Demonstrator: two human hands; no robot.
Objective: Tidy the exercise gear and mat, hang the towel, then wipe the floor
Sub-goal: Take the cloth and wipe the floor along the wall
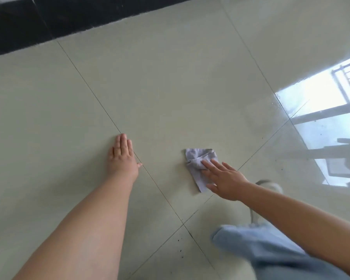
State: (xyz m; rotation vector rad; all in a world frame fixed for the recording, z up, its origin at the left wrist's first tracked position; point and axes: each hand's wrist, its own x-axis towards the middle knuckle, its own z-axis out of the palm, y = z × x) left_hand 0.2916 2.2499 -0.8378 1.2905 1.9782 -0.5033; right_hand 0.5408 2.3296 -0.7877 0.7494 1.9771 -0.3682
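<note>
Final stage in hand, by appearance: floor wiping. Right hand presses the cloth flat on the tile, fingers straight, not curled round it. Left hand lies flat on the floor, bracing, holding nothing. No gear, mat or towel in view; dark specks remain near the knee.

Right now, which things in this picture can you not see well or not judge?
Head view only:
- Cloth: the right hand covers its near part, so its full shape is unknown.
- Left hand: its palm faces the floor, so contact is unclear.
- Shoe: blurred, partly behind the right arm.
- Dark specks: too small to identify.
- Window reflection: cut by the right edge.
</note>
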